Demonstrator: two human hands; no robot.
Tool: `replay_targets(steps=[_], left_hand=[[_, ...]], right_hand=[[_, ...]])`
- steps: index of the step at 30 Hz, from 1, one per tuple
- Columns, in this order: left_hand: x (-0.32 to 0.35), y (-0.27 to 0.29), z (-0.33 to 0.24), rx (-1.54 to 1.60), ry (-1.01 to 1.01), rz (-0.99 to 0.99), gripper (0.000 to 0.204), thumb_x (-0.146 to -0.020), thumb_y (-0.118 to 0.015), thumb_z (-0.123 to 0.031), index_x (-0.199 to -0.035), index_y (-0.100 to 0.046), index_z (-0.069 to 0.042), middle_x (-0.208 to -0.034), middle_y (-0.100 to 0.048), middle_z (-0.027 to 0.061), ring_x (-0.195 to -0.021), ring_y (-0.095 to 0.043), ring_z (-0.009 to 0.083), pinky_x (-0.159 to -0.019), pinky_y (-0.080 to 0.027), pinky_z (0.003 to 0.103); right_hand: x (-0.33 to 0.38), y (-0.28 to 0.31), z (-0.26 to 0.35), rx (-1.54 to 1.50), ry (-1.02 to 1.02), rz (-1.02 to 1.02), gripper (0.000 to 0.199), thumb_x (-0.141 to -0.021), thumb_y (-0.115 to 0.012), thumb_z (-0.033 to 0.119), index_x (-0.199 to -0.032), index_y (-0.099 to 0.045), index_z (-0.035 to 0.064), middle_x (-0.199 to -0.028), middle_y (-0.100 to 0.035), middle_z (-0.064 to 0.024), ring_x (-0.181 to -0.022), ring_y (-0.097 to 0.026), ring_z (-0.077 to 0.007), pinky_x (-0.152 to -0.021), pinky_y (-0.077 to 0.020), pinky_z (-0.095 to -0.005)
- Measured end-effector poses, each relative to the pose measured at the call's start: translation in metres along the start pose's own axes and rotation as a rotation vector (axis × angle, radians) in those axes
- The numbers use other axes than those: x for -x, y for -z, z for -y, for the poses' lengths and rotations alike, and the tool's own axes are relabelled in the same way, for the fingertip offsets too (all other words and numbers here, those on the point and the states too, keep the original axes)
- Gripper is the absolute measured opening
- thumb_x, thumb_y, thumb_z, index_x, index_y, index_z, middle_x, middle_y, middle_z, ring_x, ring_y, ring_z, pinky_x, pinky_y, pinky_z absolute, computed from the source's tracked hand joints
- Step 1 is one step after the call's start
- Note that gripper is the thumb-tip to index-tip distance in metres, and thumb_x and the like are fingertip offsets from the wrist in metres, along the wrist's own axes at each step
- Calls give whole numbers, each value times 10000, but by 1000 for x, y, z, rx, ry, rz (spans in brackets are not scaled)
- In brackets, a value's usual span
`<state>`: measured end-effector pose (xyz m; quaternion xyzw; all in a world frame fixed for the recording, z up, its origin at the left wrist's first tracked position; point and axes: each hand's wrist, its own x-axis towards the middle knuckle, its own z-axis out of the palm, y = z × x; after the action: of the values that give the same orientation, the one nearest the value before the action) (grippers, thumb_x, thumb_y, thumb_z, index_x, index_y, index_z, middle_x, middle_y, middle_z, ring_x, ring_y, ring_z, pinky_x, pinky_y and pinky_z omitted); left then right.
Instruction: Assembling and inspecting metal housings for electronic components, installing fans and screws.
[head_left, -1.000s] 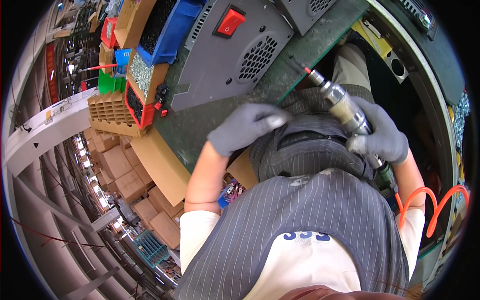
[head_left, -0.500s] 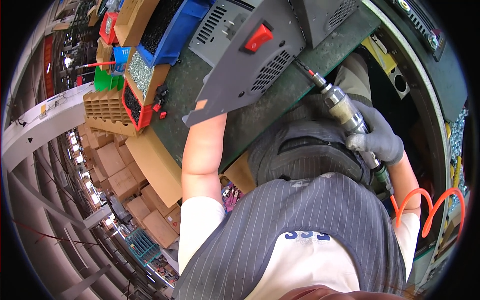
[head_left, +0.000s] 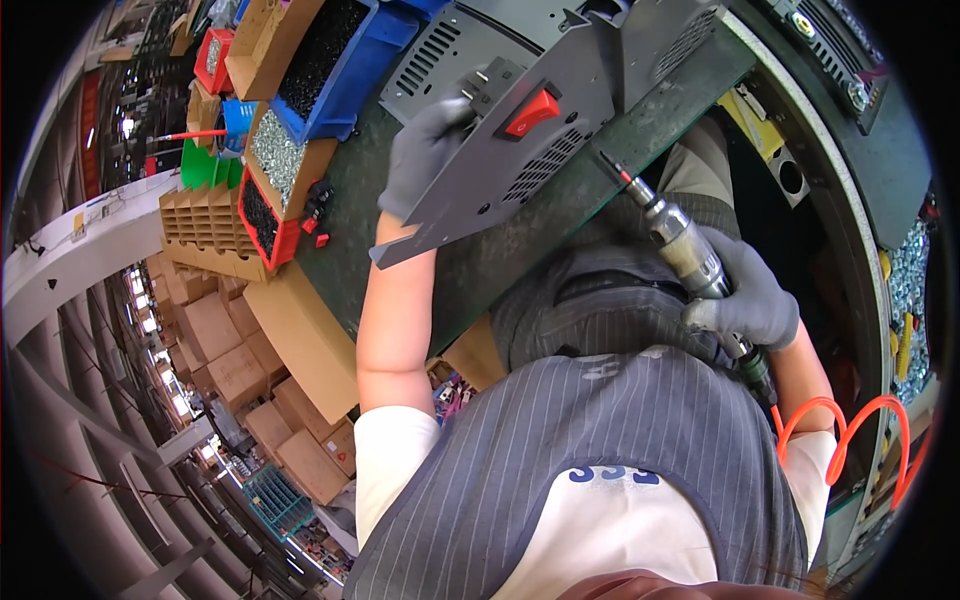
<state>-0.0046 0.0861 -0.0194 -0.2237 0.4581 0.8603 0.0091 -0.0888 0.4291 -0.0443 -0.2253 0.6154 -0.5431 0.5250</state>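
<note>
Left hand [head_left: 425,150], grey glove, clamped on far-left edge of dark grey metal casing [head_left: 560,120], fingers wrapped over top edge beside black connector block [head_left: 485,80]; casing tilted up off green bench [head_left: 480,270], near-left corner hanging over bench edge. Red rocker switch [head_left: 532,112] on casing face, vent slots just right of and below it. Right hand [head_left: 745,295], grey glove too, clenched round barrel of pneumatic screwdriver [head_left: 680,245], held at a slant, bit [head_left: 612,166] aimed up-left, tip just at casing's near-right edge; touching or not, can't tell. Orange coiled air hose [head_left: 850,430] looping near right, below rt hand, by driver's rear end. Second grey vented housing [head_left: 450,40] lying far side, behind tilted casing. Far left on bench: blue bin [head_left: 340,60] w/ dark small parts, cardboard box of silvery screws [head_left: 280,150] just near it, red bin [head_left: 262,215] of dark parts nearer still, a few loose red and black bits [head_left: 318,200] beside that. Green bin [head_left: 200,165] and cardboard divider tray [head_left: 205,225] further left, past bench edge. Brown cartons [head_left: 240,370] stacked on floor, near left. Striped grey apron [head_left: 560,480] over white shirt filling near centre. Far right: curved rack edge w/ yellow-black bracket [head_left: 765,140] and pile of silvery hardware [head_left: 905,280].
</note>
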Motion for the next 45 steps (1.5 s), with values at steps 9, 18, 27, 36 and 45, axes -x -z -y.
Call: replay_targets(steps=[9, 18, 27, 36, 45], left_hand=[[90, 40, 25, 298, 130, -45, 330, -915, -540, -213, -1172, -511, -8, -789, -522, 33, -524, -398, 68, -396, -317, 158], [89, -14, 70, 336, 329, 55, 392, -910, -489, -131, -1272, -452, 15, -879, -512, 37, -661, -387, 88, -538, -358, 185], [34, -68, 85, 323, 290, 150, 354, -952, -432, -133, -1276, -459, 7, -1064, -564, 99, -758, -505, 91, -608, -427, 195], [14, -102, 87, 39, 127, 169, 367, -966, -460, -315, -1057, -583, 18, -707, -507, -5, -519, -376, 30, -458, -317, 158], [6, -112, 85, -11, 167, 157, 352, -950, -496, -286, -1084, -592, 25, -723, -542, -8, -521, -397, 15, -451, -311, 146]], right_hand=[[7, -3, -23, -56, -38, -29, 687, -649, -787, 265, -1220, -501, 8, -983, -568, -51, -881, -522, -138, -828, -426, -281], [13, -15, -13, -66, -62, -60, 691, -657, -761, 316, -1210, -503, -8, -948, -566, -46, -851, -518, -136, -805, -423, -276], [52, -11, 10, -155, 13, -100, 860, -574, -808, 391, -1243, -488, -46, -1019, -596, -83, -899, -556, -147, -834, -433, -276], [63, 1, 10, -101, 3, -52, 794, -555, -800, 344, -1198, -516, -26, -962, -608, -95, -831, -578, -165, -793, -459, -282], [62, 9, -3, -160, 20, -64, 739, -564, -773, 339, -1169, -531, -8, -916, -608, -83, -789, -579, -167, -745, -467, -294]])
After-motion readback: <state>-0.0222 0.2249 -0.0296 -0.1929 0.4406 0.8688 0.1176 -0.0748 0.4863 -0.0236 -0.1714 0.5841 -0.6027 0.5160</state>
